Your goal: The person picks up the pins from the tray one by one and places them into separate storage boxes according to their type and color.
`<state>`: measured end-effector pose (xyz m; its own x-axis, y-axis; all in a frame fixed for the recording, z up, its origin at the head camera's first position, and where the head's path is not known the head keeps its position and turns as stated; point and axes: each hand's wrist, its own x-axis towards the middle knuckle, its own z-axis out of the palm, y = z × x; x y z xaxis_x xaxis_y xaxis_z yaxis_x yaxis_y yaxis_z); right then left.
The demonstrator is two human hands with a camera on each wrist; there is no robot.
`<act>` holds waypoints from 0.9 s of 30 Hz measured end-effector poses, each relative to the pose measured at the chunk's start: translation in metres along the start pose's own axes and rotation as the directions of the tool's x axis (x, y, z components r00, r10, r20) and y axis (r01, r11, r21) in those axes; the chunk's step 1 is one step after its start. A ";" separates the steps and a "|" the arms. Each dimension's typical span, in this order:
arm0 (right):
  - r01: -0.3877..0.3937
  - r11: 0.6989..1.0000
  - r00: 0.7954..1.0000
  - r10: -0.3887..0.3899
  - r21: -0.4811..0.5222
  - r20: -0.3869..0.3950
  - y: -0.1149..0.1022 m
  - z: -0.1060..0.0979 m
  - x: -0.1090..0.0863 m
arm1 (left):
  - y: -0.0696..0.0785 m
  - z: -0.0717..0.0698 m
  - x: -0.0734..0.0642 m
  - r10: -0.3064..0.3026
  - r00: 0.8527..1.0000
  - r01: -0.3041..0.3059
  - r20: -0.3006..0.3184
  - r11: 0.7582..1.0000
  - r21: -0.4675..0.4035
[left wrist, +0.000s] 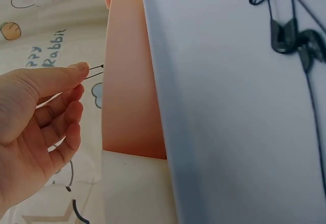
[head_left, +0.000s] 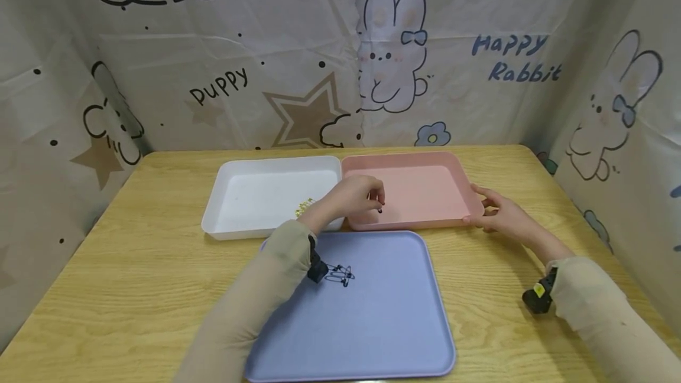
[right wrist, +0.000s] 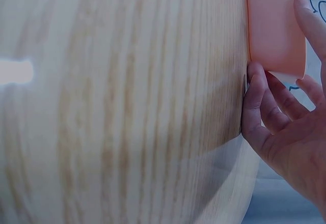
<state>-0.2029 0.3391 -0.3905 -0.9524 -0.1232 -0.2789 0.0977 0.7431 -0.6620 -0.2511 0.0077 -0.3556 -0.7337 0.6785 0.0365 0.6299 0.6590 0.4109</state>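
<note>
My left hand (head_left: 355, 195) is over the left end of the pink tray (head_left: 417, 185). Between thumb and forefinger it pinches a black safety pin (left wrist: 94, 72), its thin wires pointing away from the fingertips. My right hand (head_left: 505, 216) grips the right end of the pink tray, digits bent around its near corner; the right wrist view shows them against the tray wall (right wrist: 277, 25). Below my left wrist, several black safety pins (head_left: 340, 275) lie on the blue tray (head_left: 383, 324). Part of the white tray (head_left: 255, 194) is hidden behind my left hand.
Small yellow pins (head_left: 304, 207) lie in the white tray's near right corner, partly covered by my left wrist. The white and pink trays stand side by side behind the blue one on a wooden table (head_left: 133, 288). Printed cloth (head_left: 239, 111) hangs around the table.
</note>
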 end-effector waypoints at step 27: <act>0.018 1.000 1.000 -0.018 -0.006 -0.002 0.001 0.000 0.000 | -0.021 0.014 0.017 -0.135 0.989 0.136 0.056 0.990 -0.025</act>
<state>-0.2023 0.3398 -0.3913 -0.9547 -0.1346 -0.2655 0.0792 0.7449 -0.6625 -0.2732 0.0097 -0.3768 -0.7964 0.6007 -0.0704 0.5173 0.7369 0.4352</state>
